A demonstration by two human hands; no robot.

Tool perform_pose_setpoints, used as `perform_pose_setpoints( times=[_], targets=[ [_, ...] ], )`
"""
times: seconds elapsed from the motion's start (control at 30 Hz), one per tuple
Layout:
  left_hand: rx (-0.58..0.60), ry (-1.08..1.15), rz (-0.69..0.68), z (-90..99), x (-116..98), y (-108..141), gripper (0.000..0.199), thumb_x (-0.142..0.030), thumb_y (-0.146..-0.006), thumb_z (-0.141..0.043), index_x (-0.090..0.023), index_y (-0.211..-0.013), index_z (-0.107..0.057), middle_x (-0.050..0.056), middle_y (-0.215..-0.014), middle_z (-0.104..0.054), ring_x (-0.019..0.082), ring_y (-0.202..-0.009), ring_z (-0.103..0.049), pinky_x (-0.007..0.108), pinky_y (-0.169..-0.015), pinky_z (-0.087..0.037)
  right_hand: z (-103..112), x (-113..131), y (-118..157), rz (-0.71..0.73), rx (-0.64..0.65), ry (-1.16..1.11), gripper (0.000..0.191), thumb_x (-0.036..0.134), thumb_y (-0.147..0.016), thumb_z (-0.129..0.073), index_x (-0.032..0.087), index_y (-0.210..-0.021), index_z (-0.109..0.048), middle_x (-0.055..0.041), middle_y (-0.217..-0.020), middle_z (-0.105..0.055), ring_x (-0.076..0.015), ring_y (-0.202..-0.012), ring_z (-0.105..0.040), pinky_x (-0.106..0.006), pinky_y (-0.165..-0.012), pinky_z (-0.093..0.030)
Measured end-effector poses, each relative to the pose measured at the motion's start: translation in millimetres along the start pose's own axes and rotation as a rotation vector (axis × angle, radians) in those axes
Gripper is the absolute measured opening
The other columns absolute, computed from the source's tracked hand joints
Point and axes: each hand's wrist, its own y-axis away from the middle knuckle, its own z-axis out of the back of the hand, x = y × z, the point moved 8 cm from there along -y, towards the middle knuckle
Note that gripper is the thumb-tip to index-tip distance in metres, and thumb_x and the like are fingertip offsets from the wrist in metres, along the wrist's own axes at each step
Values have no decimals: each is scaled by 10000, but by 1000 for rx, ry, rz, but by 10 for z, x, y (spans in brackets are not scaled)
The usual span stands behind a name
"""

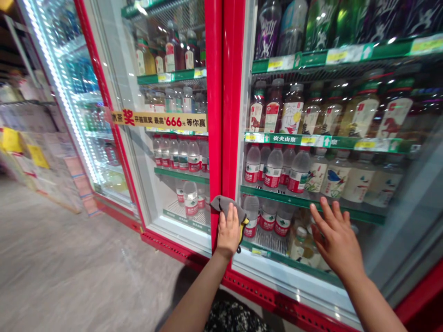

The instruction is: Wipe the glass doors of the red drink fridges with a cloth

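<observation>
My left hand (228,233) lies over a grey cloth (221,203) with a yellow-and-black edge, pressing it on the red door frame (216,152) between two glass doors of a drinks fridge. Its fingers point up along the cloth. To the right, my right hand (334,237) is spread with the fingers apart in front of the right glass door (277,272); whether the palm touches the glass I cannot tell. Nothing shows in that hand. Behind the glass, water bottles (273,168) with red labels stand on the shelves near both hands.
Tea bottles (290,108) and other drinks fill higher shelves. A yellow promotional strip (159,119) crosses the left door. Further left are another lit fridge (86,97) and stacked boxes (38,157) on a grey floor (86,272). A red perforated base (173,253) runs along the bottom.
</observation>
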Motion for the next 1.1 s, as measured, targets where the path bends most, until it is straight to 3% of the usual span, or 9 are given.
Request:
perform_pose_setpoints(
  times=[0.13,0.23,0.33,0.47,0.7,0.77,0.93,1.0,1.1],
  targets=[
    [-53,72,-23,155,-192,-500,759,-218,-927,-569,-129,-1598,-225,151,-1646,-207,342,-1430,-436,439,-1142,-441,5,10,-1,13,8,10,878,163,-930,-543,353,-1617,-31,-82,-1680,-161,-407,-1522,-183,-683,-1110,-381],
    [-61,158,73,201,-259,-724,922,-258,-894,-633,-90,-1608,-75,204,-1656,-56,373,-1491,-317,496,-1175,-390,19,11,-6,10,14,12,888,156,-927,-546,354,-1617,-23,-84,-1679,-161,-404,-1522,-182,-682,-1112,-381],
    [-32,181,129,80,-376,-445,953,-228,-895,-608,-55,-1596,13,256,-1646,-37,395,-1516,-228,570,-1184,-351,22,8,-8,8,29,16,885,155,-932,-543,347,-1618,-18,-88,-1679,-159,-400,-1525,-169,-677,-1111,-388],
    [45,175,148,-104,-499,-51,909,-211,-914,-563,-18,-1584,19,301,-1630,-109,415,-1505,-227,606,-1147,-385,13,3,-5,15,51,27,865,164,-945,-535,334,-1621,-22,-94,-1682,-148,-398,-1527,-160,-663,-1113,-394],
    [61,143,217,34,-471,-638,930,-290,-908,-600,-18,-1588,-27,244,-1652,-11,384,-1541,-52,584,-1228,-255,12,-7,-14,12,74,16,859,153,-956,-510,342,-1618,5,-86,-1686,-122,-394,-1526,-156,-666,-1116,-390],
    [77,136,217,-39,-488,-508,949,-319,-898,-625,-14,-1587,-48,245,-1652,-30,388,-1541,-63,578,-1235,-244,13,-10,-18,5,74,5,863,145,-956,-506,350,-1615,11,-78,-1685,-120,-392,-1526,-160,-666,-1115,-393],
    [153,148,156,-333,-592,111,909,-315,-906,-621,-54,-1590,-82,253,-1631,-204,374,-1519,-228,588,-1187,-338,1,-34,-24,-15,62,-33,913,58,-910,-485,372,-1612,8,-53,-1682,-127,-381,-1526,-161,-678,-1123,-377],
    [147,149,164,-303,-662,53,890,-323,-904,-622,-49,-1588,-121,257,-1633,-201,385,-1518,-226,594,-1189,-330,-14,-53,-22,-23,57,-48,926,36,-894,-474,381,-1611,-1,-49,-1680,-135,-378,-1527,-152,-685,-1123,-371],
    [74,153,196,-121,-844,-306,923,-355,-890,-639,-5,-1580,-135,277,-1640,-139,429,-1520,-188,613,-1194,-299,-46,-69,-19,-28,50,-69,928,22,-878,-464,387,-1611,-28,-51,-1678,-148,-375,-1527,-150,-691,-1128,-360]
  ],
)
